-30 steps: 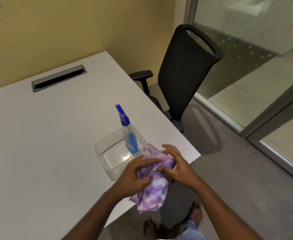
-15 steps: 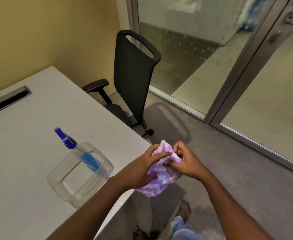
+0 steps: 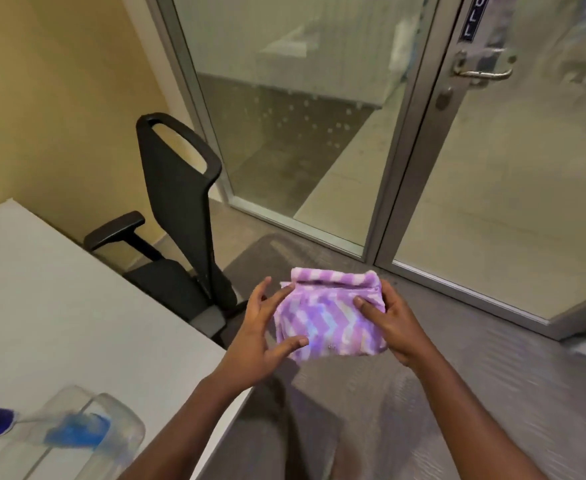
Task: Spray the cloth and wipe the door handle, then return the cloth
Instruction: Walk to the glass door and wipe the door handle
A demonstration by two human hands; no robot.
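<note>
A purple and white zigzag cloth (image 3: pixel 329 317), folded into a flat pad, is held over the floor between both hands. My left hand (image 3: pixel 260 337) grips its left edge with thumb under and fingers spread. My right hand (image 3: pixel 393 322) holds its right side, thumb on top. The metal door handle (image 3: pixel 481 69) is on the glass door's frame at the upper right, well beyond the hands. A blue spray bottle (image 3: pixel 66 433) lies tilted in a clear plastic container (image 3: pixel 125 424) on the white table at the lower left.
A black office chair (image 3: pixel 180 209) stands between the white table (image 3: pixel 59 306) and the glass wall (image 3: pixel 284 116). Grey carpet (image 3: pixel 457 393) runs from my feet to the glass door (image 3: pixel 526 185). A yellow wall is on the left.
The view has swung right and up, bringing the door handle into sight. The bunched cloth is now spread into a flat folded pad, carried away from the table edge.
</note>
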